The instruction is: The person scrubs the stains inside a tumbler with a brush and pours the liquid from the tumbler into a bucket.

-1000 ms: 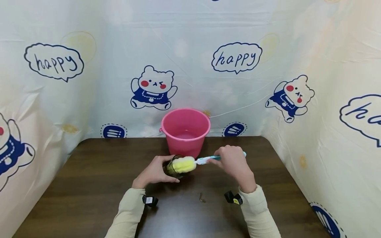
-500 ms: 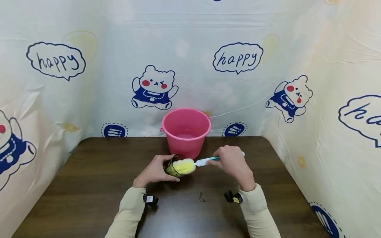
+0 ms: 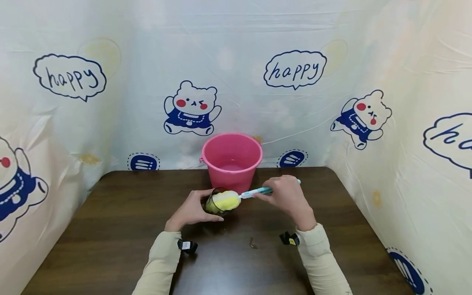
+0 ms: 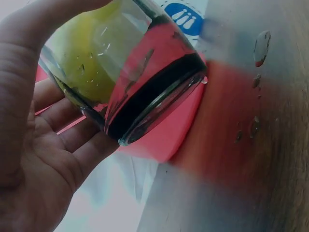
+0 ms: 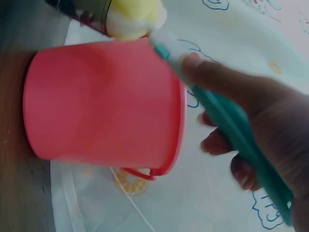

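My left hand (image 3: pixel 193 209) grips a dark-tinted glass (image 4: pixel 145 77), tilted with its mouth toward the right. Drops of water cling to its wall in the left wrist view. In my right hand (image 3: pixel 289 198) is a sponge bottle brush; its teal and white handle (image 5: pixel 227 130) lies between thumb and curled fingers. The yellow and white sponge head (image 3: pixel 226 200) sits partly inside the glass, its back end outside the rim. Both hands are just in front of the pink bucket (image 3: pixel 232 176).
The bucket stands at the back of the dark wooden table (image 3: pixel 121 229), near a printed curtain (image 3: pixel 236 49). Water drops (image 4: pixel 260 48) and a small brown mark (image 3: pixel 252 243) lie on the tabletop. Black wrist cameras (image 3: pixel 188 246) are strapped to both sleeves.
Both hands have risen slightly in the head view with the glass and brush. The sponge head stays partly in the glass, and both grips are unchanged.
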Action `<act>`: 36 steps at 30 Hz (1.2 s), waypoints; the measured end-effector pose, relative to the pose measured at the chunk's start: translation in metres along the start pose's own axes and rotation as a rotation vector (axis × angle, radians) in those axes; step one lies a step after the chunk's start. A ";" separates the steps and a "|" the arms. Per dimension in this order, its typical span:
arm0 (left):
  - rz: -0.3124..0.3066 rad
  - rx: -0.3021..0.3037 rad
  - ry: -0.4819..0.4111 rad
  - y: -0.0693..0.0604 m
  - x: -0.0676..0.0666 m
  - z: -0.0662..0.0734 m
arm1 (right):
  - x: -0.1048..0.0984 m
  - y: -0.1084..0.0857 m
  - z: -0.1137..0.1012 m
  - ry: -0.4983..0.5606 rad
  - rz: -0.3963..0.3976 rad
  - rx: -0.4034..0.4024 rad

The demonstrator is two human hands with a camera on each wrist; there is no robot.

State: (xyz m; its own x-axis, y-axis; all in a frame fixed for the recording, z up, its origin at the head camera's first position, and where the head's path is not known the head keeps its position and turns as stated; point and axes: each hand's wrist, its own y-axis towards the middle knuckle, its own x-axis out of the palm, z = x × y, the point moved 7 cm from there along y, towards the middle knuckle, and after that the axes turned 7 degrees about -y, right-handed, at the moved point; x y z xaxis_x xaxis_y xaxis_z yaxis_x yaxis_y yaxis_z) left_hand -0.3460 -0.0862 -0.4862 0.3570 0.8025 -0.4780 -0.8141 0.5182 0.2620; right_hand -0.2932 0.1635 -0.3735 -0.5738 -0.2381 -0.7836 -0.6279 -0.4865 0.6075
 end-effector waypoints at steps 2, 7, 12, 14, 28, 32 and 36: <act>-0.015 -0.009 0.003 0.000 0.000 -0.001 | -0.004 0.000 -0.002 -0.013 0.063 -0.059; -0.013 -0.007 0.003 0.000 -0.001 0.001 | -0.009 -0.001 0.001 -0.040 0.149 -0.066; -0.016 0.014 -0.004 0.000 -0.001 0.003 | -0.010 -0.003 0.001 -0.032 0.069 -0.073; -0.039 0.021 -0.010 0.001 0.003 0.003 | -0.011 -0.004 0.001 -0.023 0.054 -0.085; -0.052 0.042 -0.001 0.003 0.007 0.003 | -0.019 -0.002 -0.001 -0.024 0.130 -0.106; -0.047 0.042 -0.012 0.003 0.006 0.004 | -0.020 -0.001 -0.003 -0.014 0.162 -0.118; -0.039 0.032 -0.008 0.004 0.006 0.004 | -0.021 -0.001 0.003 -0.038 0.203 -0.060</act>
State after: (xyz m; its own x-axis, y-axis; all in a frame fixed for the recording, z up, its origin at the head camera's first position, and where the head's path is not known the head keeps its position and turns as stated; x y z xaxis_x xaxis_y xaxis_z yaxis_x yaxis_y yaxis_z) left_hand -0.3449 -0.0782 -0.4848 0.3916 0.7838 -0.4820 -0.7847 0.5580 0.2699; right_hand -0.2816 0.1714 -0.3576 -0.7055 -0.3050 -0.6397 -0.4653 -0.4815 0.7427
